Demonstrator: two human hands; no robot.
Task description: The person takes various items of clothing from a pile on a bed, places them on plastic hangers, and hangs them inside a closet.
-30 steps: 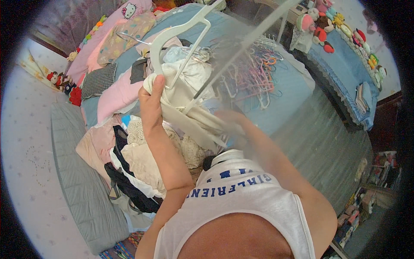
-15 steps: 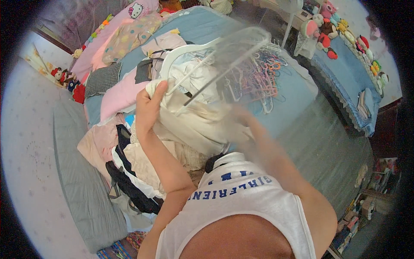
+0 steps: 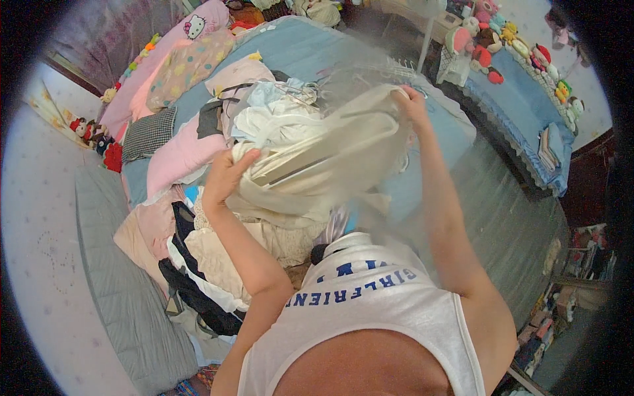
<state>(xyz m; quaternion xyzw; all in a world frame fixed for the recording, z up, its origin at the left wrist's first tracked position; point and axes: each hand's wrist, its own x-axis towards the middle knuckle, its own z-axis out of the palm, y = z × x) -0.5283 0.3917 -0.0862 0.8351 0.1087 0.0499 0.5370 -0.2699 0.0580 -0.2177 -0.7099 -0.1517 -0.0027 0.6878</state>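
Observation:
A cream garment stretches between my hands above the bed, its right part blurred by motion. My left hand is closed on its left edge. At the upper right edge, the fingers of my right hand grip the cloth. A pale clothes hanger shows in the opening of the garment. Most of its frame is covered by the cloth. Behind the garment lies a heap of white and pale blue clothes.
More clothes in beige, black and white lie at the near left. Pillows line the bed's left side. Plush toys sit along a blue-covered bench at the right. A grey padded mat runs by the left wall.
My right hand has moved up and away, drawing the garment's edge out to the right. The hanger, earlier mostly bare above the cloth, is now largely covered by it. My left hand keeps its grip.

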